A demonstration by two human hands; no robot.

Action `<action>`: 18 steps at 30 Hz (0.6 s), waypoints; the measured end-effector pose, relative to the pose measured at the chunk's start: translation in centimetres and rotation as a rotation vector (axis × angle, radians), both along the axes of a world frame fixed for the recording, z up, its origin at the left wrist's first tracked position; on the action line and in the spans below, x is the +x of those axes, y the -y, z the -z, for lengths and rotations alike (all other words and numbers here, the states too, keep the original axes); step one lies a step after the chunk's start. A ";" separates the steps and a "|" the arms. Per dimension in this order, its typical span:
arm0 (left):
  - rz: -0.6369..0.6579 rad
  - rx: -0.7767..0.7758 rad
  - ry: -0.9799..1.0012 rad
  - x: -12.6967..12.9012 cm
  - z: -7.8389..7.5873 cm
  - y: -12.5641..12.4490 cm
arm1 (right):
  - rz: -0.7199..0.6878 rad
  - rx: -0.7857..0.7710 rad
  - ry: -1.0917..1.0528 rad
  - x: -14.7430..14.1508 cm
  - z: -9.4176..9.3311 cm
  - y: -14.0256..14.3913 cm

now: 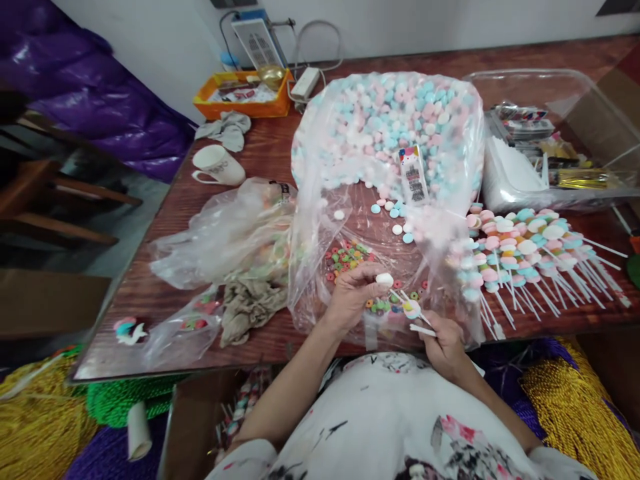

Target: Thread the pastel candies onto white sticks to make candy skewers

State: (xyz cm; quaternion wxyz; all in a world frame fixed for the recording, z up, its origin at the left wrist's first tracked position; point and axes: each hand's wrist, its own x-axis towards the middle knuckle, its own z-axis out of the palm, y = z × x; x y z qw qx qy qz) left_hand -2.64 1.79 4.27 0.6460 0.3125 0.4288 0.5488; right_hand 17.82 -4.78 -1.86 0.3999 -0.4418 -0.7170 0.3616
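1. Nearest to us, our left hand (pixel 356 293) pinches a white piece (pixel 385 280) between thumb and fingertips. Our right hand (pixel 444 343), at its 4 o'clock, has the fingers closed on a thin stick (pixel 397 295), which bears a yellow-and-white bead (pixel 411 309). A second white end shows by these fingers; we cannot tell if it is separate.

2. We judge that the step in hand is to bring piece and stick together. The piece is near the tip, at 11 o'clock of the bead; if they touch, we cannot tell. In our opinion, the next move calls for a firm pinch, the tip lined up with the piece, and a gentle push.

3. Around the hands is the surface. At 10 o'clock lie small coloured rings (pixel 346 260); at 9, a brown cloth (pixel 253 307); between 2 and 3, many loaded sticks (pixel 525 250).

4. Farther, at 12 o'clock, a clear bag holds pastel discs (pixel 395 107), with a packet (pixel 414 175) over them. At 2 is a clear tub (pixel 505 183); at 10, a cup (pixel 219 165).

5. Farthest, towards 11, an orange tray (pixel 270 109) stands near the pale wall (pixel 430 27). Purple sheeting (pixel 90 87) hangs at 10.
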 end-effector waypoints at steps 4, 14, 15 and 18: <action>-0.083 0.077 0.008 -0.2 0.3 1.2 | -0.056 0.069 0.033 -0.3 0.0 0.0; -0.231 0.471 -0.511 -0.8 1.4 2.4 | -0.037 0.090 0.037 -0.6 -0.6 0.6; -0.246 0.495 -0.546 -0.8 1.4 2.5 | -0.032 0.090 0.024 -0.8 -0.7 0.7; -0.281 0.522 -0.565 -0.7 1.6 2.6 | -0.020 0.087 -0.040 -1.3 -1.0 0.8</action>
